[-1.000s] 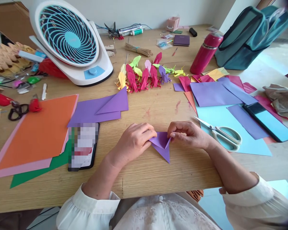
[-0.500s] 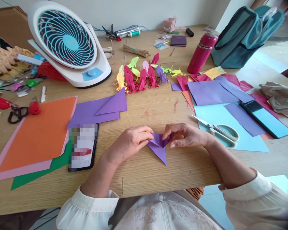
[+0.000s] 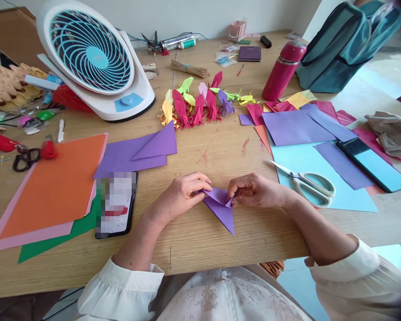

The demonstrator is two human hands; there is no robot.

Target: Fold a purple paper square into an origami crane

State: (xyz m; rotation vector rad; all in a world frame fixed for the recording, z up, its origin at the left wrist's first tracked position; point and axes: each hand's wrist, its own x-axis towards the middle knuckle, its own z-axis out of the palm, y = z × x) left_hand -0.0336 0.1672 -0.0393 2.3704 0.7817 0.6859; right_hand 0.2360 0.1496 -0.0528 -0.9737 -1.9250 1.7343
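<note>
A small folded sheet of purple paper [image 3: 222, 214] lies at the front middle of the table, one pointed corner toward me. My left hand [image 3: 187, 191] pinches its upper left part between thumb and fingers. On the other side, my right hand [image 3: 254, 191] grips a lifted flap at the paper's right edge with thumb and forefinger. Part of the paper is hidden behind my fingers. Just right of my right hand, scissors [image 3: 316, 189] rest partly spread on a light blue sheet [image 3: 354, 200]. To the left of my left hand lies a phone [image 3: 115, 205] with a lit, blurred screen.
Folded paper figures [image 3: 198, 109] in several colours stand beyond my hands. A white fan [image 3: 96, 58] is at back left, a pink flask [image 3: 284, 71] and teal bag [image 3: 347, 49] at back right. Orange sheets [image 3: 53, 187], purple sheets [image 3: 130, 154] and another phone [image 3: 370, 165] flank the work area.
My right thumb and forefinger have closed on the paper's right flap, which now stands raised at its tip. My left hand has shifted slightly left, and the lower corner sits a little lower.
</note>
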